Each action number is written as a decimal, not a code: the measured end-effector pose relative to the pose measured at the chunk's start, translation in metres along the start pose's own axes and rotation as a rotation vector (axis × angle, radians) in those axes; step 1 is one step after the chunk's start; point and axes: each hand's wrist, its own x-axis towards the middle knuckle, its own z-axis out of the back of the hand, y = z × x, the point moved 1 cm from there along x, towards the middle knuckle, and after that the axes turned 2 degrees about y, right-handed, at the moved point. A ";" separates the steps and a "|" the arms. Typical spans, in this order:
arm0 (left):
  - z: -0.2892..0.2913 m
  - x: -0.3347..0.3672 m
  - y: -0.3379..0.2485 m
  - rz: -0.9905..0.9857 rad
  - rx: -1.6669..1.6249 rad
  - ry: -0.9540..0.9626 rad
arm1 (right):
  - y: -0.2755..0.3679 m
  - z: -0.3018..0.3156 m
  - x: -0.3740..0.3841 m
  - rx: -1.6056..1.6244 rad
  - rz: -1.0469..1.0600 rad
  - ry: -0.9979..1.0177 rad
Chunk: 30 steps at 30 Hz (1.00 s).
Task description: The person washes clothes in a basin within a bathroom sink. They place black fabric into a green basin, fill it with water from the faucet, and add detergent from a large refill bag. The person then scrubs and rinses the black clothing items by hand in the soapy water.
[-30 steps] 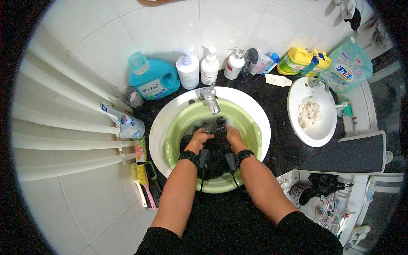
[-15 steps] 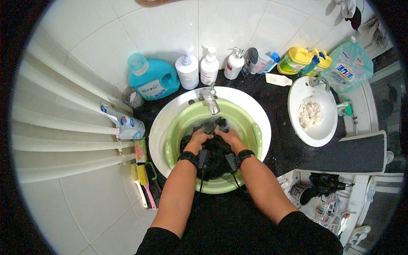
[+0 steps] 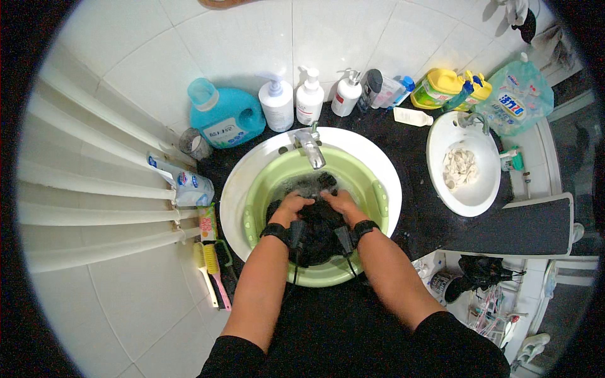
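Inside a light green plastic basin point(image 3: 328, 276), which sits in an oval white sink point(image 3: 231, 201), lies a soaked black cloth point(image 3: 318, 236). My left hand point(image 3: 292, 206) is closed on the left part of the cloth, with its thumb pointing inward. Opposite it, my right hand point(image 3: 341, 205) grips the cloth, its thumb also turned toward the middle; the other fingers of both hands are mostly hidden by cloth and water. Foamy water shows beyond the hands, under the metal faucet point(image 3: 312, 151). Black bands with small dark cabled devices circle both wrists.
A blue detergent jug point(image 3: 227, 120) and several pump bottles point(image 3: 310, 101) line the back wall. Scrubbing brushes point(image 3: 211, 271) lie at the left beside a white curtain point(image 3: 107, 189). To the right, a smaller white basin point(image 3: 436, 170) holds pale cloth, near yellow-capped bottles point(image 3: 441, 88).
Both hands stay on the black cloth with only a slight shift. The left forearm has moved a little to the left, and the cloth's folds between the hands look slightly different.
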 end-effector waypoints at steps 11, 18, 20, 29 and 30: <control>-0.024 -0.080 -0.064 0.001 0.337 -0.268 | -0.034 0.024 0.030 0.045 -0.052 -0.121; -0.030 -0.103 -0.096 -0.121 0.849 -0.272 | 0.002 0.005 0.019 -0.195 0.174 0.119; -0.045 -0.095 -0.090 -0.017 1.246 -0.299 | 0.002 0.006 0.019 -0.269 0.185 0.141; -0.031 -0.067 -0.070 -0.221 1.088 -0.582 | -0.019 0.032 0.020 0.235 0.056 0.143; -0.032 -0.067 -0.072 -0.213 1.075 -0.592 | -0.014 0.027 0.022 0.119 0.075 0.103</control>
